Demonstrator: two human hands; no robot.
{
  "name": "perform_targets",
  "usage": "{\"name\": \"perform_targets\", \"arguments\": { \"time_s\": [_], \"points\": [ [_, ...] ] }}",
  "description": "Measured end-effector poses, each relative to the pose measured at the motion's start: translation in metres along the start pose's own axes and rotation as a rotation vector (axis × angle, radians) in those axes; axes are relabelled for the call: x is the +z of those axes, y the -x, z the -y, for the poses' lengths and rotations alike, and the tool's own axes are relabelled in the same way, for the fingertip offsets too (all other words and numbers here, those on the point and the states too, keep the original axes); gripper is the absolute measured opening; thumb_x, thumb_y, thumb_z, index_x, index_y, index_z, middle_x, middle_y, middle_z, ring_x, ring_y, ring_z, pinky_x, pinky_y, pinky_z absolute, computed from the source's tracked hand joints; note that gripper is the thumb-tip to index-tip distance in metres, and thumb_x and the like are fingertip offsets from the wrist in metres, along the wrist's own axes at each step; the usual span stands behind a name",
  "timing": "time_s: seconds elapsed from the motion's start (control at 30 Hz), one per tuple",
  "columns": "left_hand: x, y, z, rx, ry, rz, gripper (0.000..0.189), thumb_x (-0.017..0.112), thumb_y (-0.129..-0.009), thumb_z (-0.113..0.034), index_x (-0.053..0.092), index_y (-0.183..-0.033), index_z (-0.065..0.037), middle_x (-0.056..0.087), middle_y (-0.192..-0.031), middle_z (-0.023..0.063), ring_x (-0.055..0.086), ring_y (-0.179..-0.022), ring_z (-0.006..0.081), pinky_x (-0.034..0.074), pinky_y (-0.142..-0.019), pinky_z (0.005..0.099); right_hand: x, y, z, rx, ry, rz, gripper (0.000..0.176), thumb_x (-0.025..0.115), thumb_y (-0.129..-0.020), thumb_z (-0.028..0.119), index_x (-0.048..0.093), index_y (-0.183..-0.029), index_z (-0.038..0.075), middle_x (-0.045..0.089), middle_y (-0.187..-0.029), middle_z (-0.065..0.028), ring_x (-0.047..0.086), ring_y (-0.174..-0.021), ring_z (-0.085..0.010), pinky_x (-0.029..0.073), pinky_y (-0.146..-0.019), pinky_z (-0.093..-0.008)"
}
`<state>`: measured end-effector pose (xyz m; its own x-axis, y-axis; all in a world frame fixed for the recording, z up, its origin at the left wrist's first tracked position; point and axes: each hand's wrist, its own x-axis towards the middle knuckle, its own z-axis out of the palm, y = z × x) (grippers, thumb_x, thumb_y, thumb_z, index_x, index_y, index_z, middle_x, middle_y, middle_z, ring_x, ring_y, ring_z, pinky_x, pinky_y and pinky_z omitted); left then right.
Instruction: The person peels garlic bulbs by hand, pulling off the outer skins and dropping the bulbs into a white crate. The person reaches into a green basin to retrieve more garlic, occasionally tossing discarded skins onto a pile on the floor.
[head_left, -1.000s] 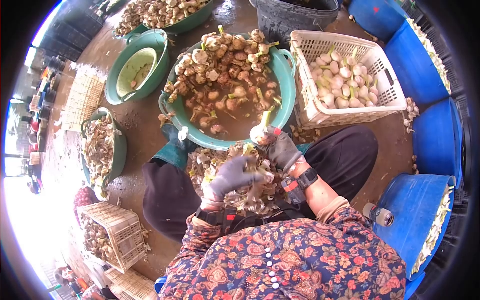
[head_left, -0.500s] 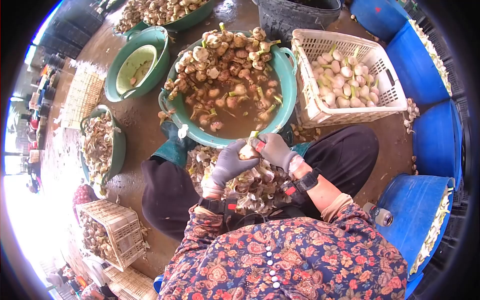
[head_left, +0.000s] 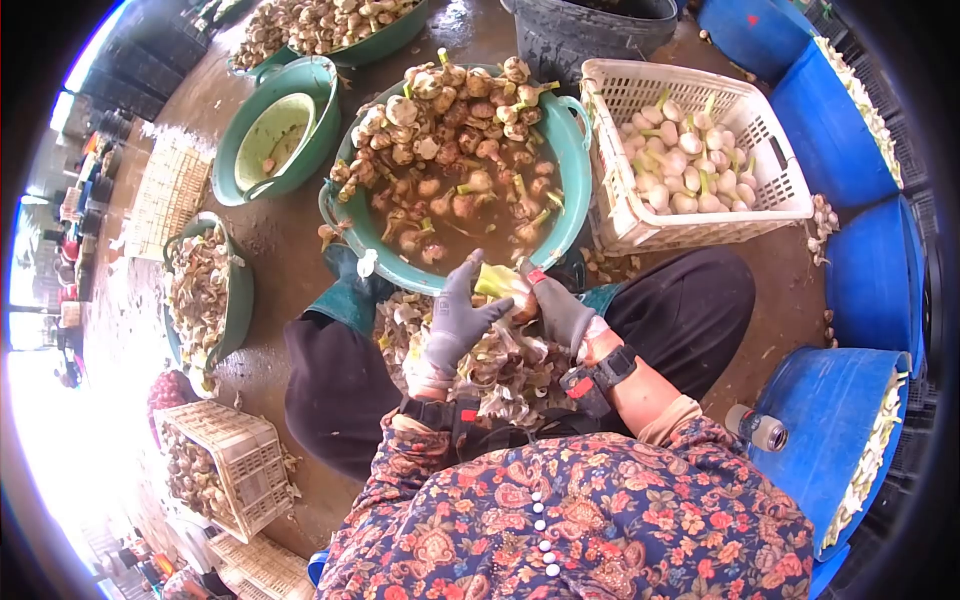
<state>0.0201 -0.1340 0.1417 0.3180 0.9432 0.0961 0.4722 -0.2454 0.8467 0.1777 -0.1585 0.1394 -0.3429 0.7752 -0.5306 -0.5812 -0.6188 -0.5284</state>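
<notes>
A garlic bulb [head_left: 512, 288] with a pale green stem is held above my lap, its stem pointing up and left. My right hand [head_left: 562, 308], in a grey glove, grips the bulb from the right side. Beside the stem is my left hand [head_left: 458, 322], also gloved, with thumb and fingers apart; whether it touches the bulb is hard to tell. Below both hands lies a heap of garlic peelings [head_left: 505, 375]. Just beyond them stands a green basin [head_left: 400, 268] of muddy water, with unpeeled garlic bulbs [head_left: 440, 115] heaped at its far side.
To the right of the basin, a white crate [head_left: 720, 232] holds peeled white bulbs [head_left: 690, 150]. Blue barrels [head_left: 825, 400] line the right, with a can [head_left: 757, 428] near one. Green tubs [head_left: 240, 300] and a tipped crate [head_left: 245, 460] stand left. A black bucket [head_left: 590, 40] is behind.
My left hand has loosened from the bulb and its fingers have spread. The bulb has turned in my right hand, so its stem now points left and more of it shows.
</notes>
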Motion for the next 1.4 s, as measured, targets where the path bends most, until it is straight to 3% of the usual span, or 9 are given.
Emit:
{"name": "perform_targets", "arguments": {
  "time_s": [0.13,0.4,0.6,0.73,0.87,0.93,1.07,1.27,1.4],
  "points": [
    [-0.006,-0.008,0.021,-0.411,-0.074,0.436,0.046,0.068,-0.076,-0.02,0.054,-0.114,0.002,0.063,-0.1,0.0132,0.062,-0.09,0.02,0.047,-0.08,0.0283,-0.037,-0.018,-0.008,-0.338,1.183,-0.077,0.048,0.052,-0.088,0.037,0.047,-0.116,0.0,0.058,-0.104,-0.0088,0.056,-0.091,-0.0147,0.044,-0.08,-0.0267],
    [-0.003,0.011,0.018,-0.322,1.056,0.168,0.033,0.038,-0.097,-0.021,0.048,-0.118,0.002,0.058,-0.109,0.0057,0.055,-0.096,0.0126,0.045,-0.084,0.024,-0.008,0.0,0.01,-0.309,0.331,0.219,0.066,0.07,-0.073,0.009,0.037,-0.129,0.001,0.048,-0.123,-0.0095,0.045,-0.113,-0.0155,0.036,-0.097,-0.028],
    [-0.007,0.008,0.025,-0.562,1.401,0.098,0.034,0.045,-0.094,-0.022,0.047,-0.12,0.0,0.058,-0.108,0.006,0.057,-0.096,0.0136,0.046,-0.082,0.0252,0.007,0.0,0.007,-0.884,1.434,-0.071,0.029,0.066,-0.076,0.005,0.062,-0.105,0.007,0.052,-0.119,-0.0137,0.049,-0.111,-0.0194,0.039,-0.094,-0.0276],
    [-0.031,0.014,0.012,-0.428,1.119,0.057,0.031,0.06,-0.086,-0.017,0.056,-0.111,0.0,0.062,-0.101,0.0052,0.058,-0.089,0.0114,0.047,-0.076,0.0241,-0.014,-0.024,0.001,-0.479,0.117,-0.234,0.022,0.063,-0.084,0.014,0.06,-0.097,-0.003,0.064,-0.085,-0.0056,0.06,-0.077,-0.0126,0.048,-0.073,-0.0228],
    [-0.043,0.033,0.0,-0.346,1.033,0.529,0.027,0.068,-0.078,-0.021,0.064,-0.091,0.003,0.065,-0.083,0.0069,0.06,-0.075,0.0166,0.046,-0.072,0.0293,-0.054,-0.046,-0.011,-0.25,0.112,-0.401,0.033,0.057,-0.088,0.026,0.058,-0.102,-0.003,0.064,-0.092,-0.0083,0.062,-0.078,-0.0163,0.051,-0.065,-0.0267],
    [-0.058,0.037,-0.006,-0.329,1.166,0.616,0.028,0.069,-0.077,-0.023,0.063,-0.085,0.003,0.064,-0.079,0.0084,0.059,-0.071,0.0168,0.046,-0.066,0.0303,-0.094,-0.068,-0.037,-0.67,0.517,-0.244,0.036,0.053,-0.089,0.031,0.058,-0.104,-0.002,0.064,-0.092,-0.0067,0.062,-0.076,-0.0154,0.051,-0.062,-0.0273],
    [-0.076,0.046,-0.03,-0.177,1.59,0.456,0.034,0.073,-0.07,-0.025,0.059,-0.078,0.005,0.06,-0.075,0.0095,0.055,-0.062,0.0139,0.044,-0.055,0.0281,-0.093,-0.062,-0.019,-0.041,-0.503,0.031,0.039,0.05,-0.089,0.036,0.058,-0.105,0.0,0.064,-0.091,-0.0064,0.061,-0.08,-0.0159,0.052,-0.071,-0.0298],
    [-0.036,0.008,-0.023,-0.293,0.011,0.391,0.041,0.071,-0.074,-0.02,0.059,-0.105,0.004,0.065,-0.086,0.0096,0.062,-0.079,0.0143,0.049,-0.072,0.0266,-0.118,-0.072,-0.035,0.069,-0.508,0.237,0.04,0.05,-0.089,0.041,0.056,-0.108,0.006,0.062,-0.088,-0.0041,0.06,-0.074,-0.0168,0.052,-0.069,-0.028],
    [0.011,-0.004,-0.015,-0.304,-0.301,0.201,0.03,0.064,-0.079,-0.028,0.063,-0.088,0.001,0.065,-0.073,0.0099,0.061,-0.066,0.0134,0.048,-0.063,0.0268,-0.043,-0.039,-0.027,-0.142,-0.35,-0.23,0.04,0.045,-0.091,0.042,0.055,-0.11,0.008,0.061,-0.092,-0.0031,0.059,-0.08,-0.0152,0.05,-0.075,-0.0289]
  ]
}}
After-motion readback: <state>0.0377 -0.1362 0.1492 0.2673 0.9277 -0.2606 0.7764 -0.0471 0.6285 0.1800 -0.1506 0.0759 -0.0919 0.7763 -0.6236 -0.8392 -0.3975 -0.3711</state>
